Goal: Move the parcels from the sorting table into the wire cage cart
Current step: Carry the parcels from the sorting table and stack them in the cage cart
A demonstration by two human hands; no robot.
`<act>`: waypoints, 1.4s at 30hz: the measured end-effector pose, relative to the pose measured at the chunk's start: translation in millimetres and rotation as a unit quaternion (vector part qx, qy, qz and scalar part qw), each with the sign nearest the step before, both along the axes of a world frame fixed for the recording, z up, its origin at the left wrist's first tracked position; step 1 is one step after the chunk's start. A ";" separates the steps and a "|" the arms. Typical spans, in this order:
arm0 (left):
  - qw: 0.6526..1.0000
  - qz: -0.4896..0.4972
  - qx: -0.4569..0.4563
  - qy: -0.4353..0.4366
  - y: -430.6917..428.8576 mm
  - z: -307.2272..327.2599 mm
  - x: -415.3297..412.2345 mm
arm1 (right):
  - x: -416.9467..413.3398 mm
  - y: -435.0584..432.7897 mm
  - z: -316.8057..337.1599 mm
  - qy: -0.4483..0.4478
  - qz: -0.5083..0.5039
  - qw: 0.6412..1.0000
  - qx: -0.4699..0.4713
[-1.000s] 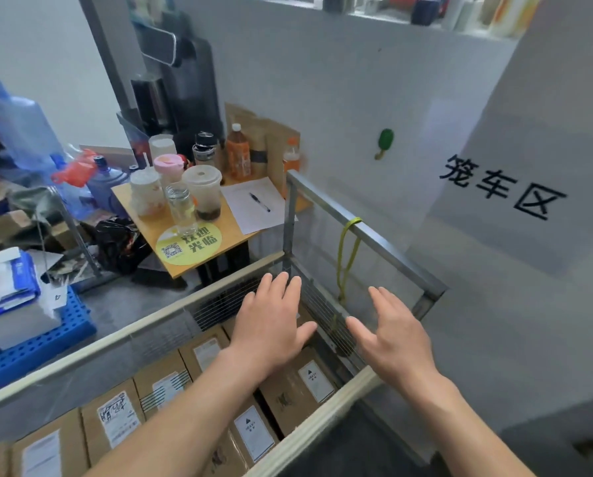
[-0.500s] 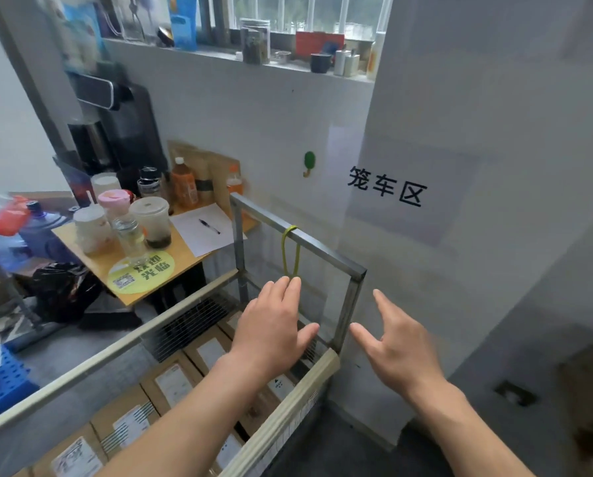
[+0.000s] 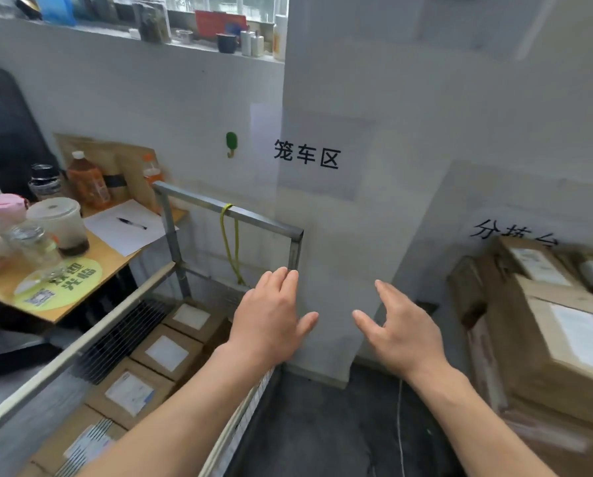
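The wire cage cart (image 3: 233,215) stands at the lower left, its metal frame against the white wall. Several brown cardboard parcels with white labels (image 3: 166,352) lie flat inside it. More brown parcels (image 3: 556,335) are stacked at the right edge, blurred. My left hand (image 3: 271,321) hovers above the cart's right corner, fingers straight, holding nothing. My right hand (image 3: 401,332) is held out to the right of the cart, in front of the wall, fingers spread and empty.
A small wooden table (image 3: 81,266) behind the cart carries cups, jars, bottles, a paper sheet and a pen. A yellow cord (image 3: 229,242) hangs from the cart's top rail. Dark floor (image 3: 322,425) lies between the cart and the stacked parcels.
The view has swung to the right: the cart slid left and the stacked parcels came into sight on the right. Both hands stay empty and moved right with the view.
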State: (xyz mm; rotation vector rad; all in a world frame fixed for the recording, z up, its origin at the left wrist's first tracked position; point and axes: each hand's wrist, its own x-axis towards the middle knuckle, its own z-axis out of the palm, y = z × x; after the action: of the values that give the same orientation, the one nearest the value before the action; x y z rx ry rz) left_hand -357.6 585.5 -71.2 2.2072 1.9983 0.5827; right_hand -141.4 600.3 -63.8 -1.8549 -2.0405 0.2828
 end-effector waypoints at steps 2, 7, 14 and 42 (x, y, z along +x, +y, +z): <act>1.000 -0.023 -0.001 -0.008 -9.1 -0.3 11.0 | 10.6 -18.1 0.0 -0.004 -0.021 1.000 0.004; 0.997 -0.080 -0.004 -0.005 -26.1 0.6 43.2 | 43.8 -58.3 2.2 -0.014 -0.077 0.997 0.006; 0.987 -0.155 -0.023 0.015 -36.2 4.0 102.8 | 100.0 -102.2 2.9 -0.017 -0.157 0.987 -0.008; 0.962 -0.256 -0.087 0.046 45.9 -12.0 359.3 | 327.2 -59.2 -5.4 0.026 -0.274 0.961 -0.029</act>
State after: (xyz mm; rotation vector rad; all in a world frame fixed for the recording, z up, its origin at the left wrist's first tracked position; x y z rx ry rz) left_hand 1.6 631.4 -83.2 2.5264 1.3493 0.2313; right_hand 185.8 541.1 -69.2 -2.3233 -1.4158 0.2363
